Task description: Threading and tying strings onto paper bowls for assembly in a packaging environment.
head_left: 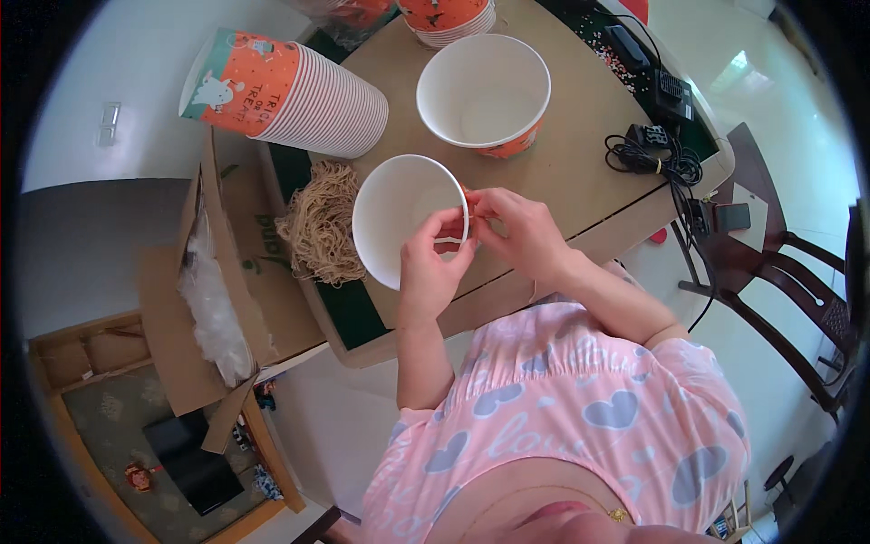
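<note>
A white-lined paper tub (pixel 391 213) is tipped with its mouth toward me at the near side of the table. My left hand (pixel 435 263) has its fingers inside the mouth and pinches the rim at its right side. Against the outside of that rim, my right hand (pixel 526 238) is closed in a pinch; what its fingertips hold is too small to make out. A second paper tub (pixel 483 91), white inside and orange outside, stands open just beyond. Left of the near tub lies a loose heap of beige twine (pixel 324 225).
A long nested stack of paper tubs (pixel 317 104) lies at the far left, and another stack (pixel 446 20) is at the back. An open cardboard box (pixel 263 263) adjoins the table's left edge. Black cables and adapters (pixel 657 159) lie at the right, near a dark chair (pixel 779 272).
</note>
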Tool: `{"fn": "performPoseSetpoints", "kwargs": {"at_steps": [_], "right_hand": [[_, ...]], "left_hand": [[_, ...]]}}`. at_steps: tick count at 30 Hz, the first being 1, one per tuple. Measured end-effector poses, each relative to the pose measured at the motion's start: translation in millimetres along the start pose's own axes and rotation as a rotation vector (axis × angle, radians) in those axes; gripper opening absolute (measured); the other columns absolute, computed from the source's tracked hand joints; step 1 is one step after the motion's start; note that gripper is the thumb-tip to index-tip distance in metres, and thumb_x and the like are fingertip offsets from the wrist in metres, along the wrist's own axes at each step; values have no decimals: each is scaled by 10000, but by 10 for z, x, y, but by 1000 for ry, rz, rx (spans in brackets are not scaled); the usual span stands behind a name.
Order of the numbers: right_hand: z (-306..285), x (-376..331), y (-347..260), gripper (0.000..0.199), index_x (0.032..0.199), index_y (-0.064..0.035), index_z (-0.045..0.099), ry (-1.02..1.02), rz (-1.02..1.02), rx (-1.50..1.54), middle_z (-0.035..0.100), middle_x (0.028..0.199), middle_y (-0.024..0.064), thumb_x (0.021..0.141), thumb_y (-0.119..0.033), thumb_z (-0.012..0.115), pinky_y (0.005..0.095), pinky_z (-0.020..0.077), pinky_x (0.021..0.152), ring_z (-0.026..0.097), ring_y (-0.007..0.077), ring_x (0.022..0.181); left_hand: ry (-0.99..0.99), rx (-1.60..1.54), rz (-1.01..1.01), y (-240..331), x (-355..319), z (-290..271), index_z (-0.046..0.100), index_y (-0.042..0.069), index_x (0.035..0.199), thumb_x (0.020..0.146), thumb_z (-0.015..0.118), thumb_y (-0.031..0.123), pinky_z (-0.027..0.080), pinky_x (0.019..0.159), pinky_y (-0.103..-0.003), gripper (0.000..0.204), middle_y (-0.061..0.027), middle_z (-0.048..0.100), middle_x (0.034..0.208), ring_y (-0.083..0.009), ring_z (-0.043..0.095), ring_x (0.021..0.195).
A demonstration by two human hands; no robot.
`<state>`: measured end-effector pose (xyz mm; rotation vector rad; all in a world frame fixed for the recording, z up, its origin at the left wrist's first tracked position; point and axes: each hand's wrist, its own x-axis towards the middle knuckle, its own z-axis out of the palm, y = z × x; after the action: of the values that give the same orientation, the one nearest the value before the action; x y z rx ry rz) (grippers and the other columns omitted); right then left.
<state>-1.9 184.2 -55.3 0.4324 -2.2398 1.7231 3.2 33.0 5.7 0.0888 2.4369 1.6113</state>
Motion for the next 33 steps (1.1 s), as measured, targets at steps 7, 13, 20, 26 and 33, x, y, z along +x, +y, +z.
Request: {"fn": "performPoseSetpoints", "kwargs": {"at_steps": [7, 13, 20, 26, 33], "right_hand": [[-61, 41, -77, 121, 898, -47, 550, -47, 18, -25, 624, 893, 122, 820, -75, 639, 390, 514, 603, 630, 320, 757], [-97, 60, -96, 106, 892, -34, 578, -48, 9, -22, 644, 962, 110, 813, -39, 649, 371, 538, 653, 647, 313, 786], [-162, 64, -121, 137, 927, -32, 601, -75, 105, 10, 638, 898, 94, 810, 1, 663, 302, 526, 676, 642, 229, 741], [-335, 95, -526, 156, 921, -1, 606, -292, -43, -105, 619, 811, 77, 789, 42, 677, 294, 497, 643, 623, 178, 722], [-123, 236, -875, 215, 834, -53, 517, -724, -667, -289, 528, 810, 86, 695, -106, 672, 355, 484, 714, 565, 259, 805]], "left_hand": [[12, 49, 47, -31, 4, -11, 627, -9, 1118, 827, 655, 2, 532, 736, -272, 293, -104, 663, 994, -159, 654, 844], [22, 161, 131, -22, 49, -9, 656, 2, 1045, 882, 571, 35, 506, 686, -319, 187, -146, 658, 906, -254, 655, 775], [143, 320, 185, 8, 115, 60, 638, -13, 896, 869, 606, 45, 495, 595, -287, 72, -114, 657, 767, -162, 655, 664], [75, -174, -87, 33, 99, -105, 547, 2, 929, 916, 551, 72, 498, 575, -309, 71, -93, 632, 719, -169, 638, 638], [-387, -741, -432, -46, 267, -186, 491, 24, 1043, 952, 480, 101, 516, 625, -270, 119, -162, 625, 950, -166, 612, 686]]}}
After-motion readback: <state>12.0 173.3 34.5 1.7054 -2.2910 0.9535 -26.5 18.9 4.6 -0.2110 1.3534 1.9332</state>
